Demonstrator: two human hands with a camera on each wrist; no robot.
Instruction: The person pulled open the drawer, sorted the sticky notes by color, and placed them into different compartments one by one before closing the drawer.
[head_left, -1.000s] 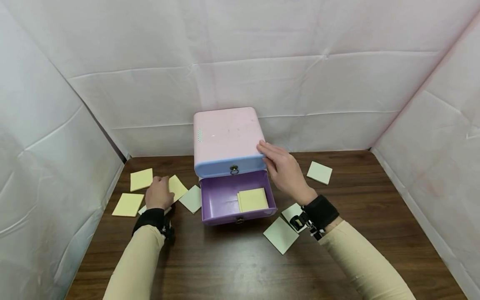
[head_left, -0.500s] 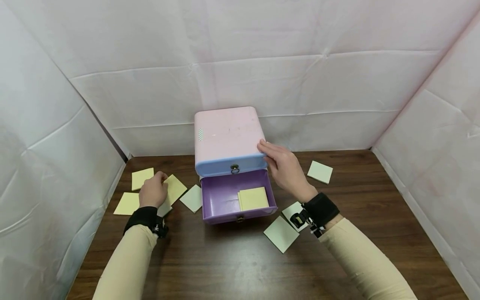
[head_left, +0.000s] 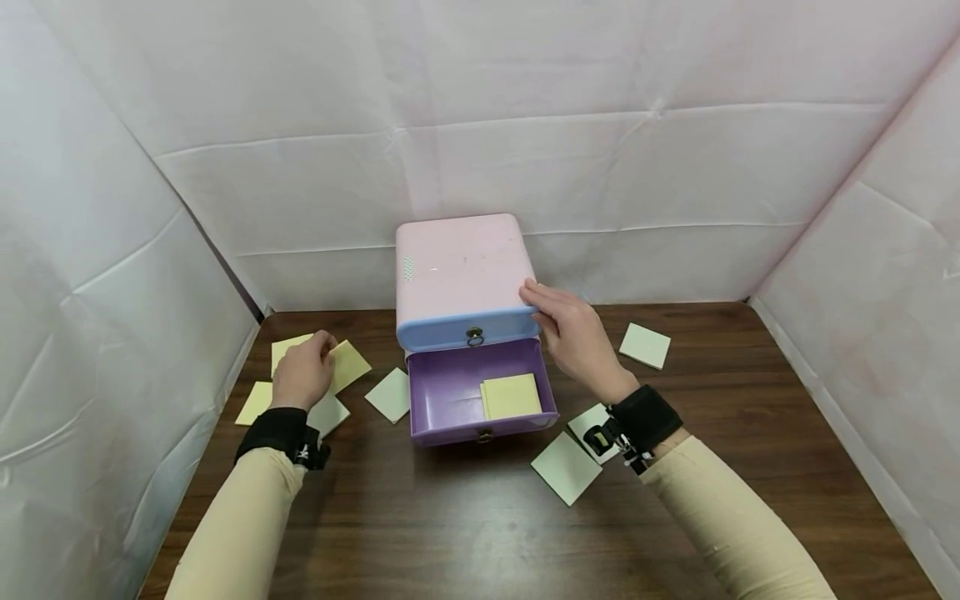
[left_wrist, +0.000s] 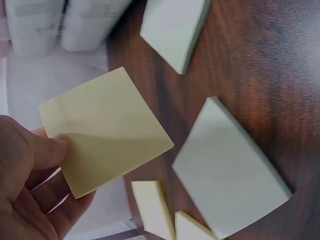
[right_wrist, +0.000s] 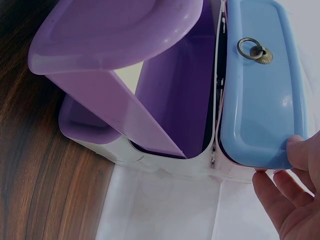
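1. Looking down from the head view, I see the brown tabletop [head_left: 465, 533], walled in by white sheeting
2. At the back stands my pink drawer box [head_left: 461, 267]; its blue upper drawer [head_left: 465, 332] is closed and the purple lower drawer [head_left: 480, 392] is pulled out, a yellow pad [head_left: 512, 395] lying inside
3. My right hand [head_left: 572, 340] rests on the box's right front corner, fingers relaxed and nearly straight, touching the blue drawer's edge
4. My left hand [head_left: 303, 375] is left of the box, thumb and fingers pinching a yellow sticky note [left_wrist: 105, 132] just above the tabletop
5. Pale green pads [head_left: 564, 467] lie scattered near both hands
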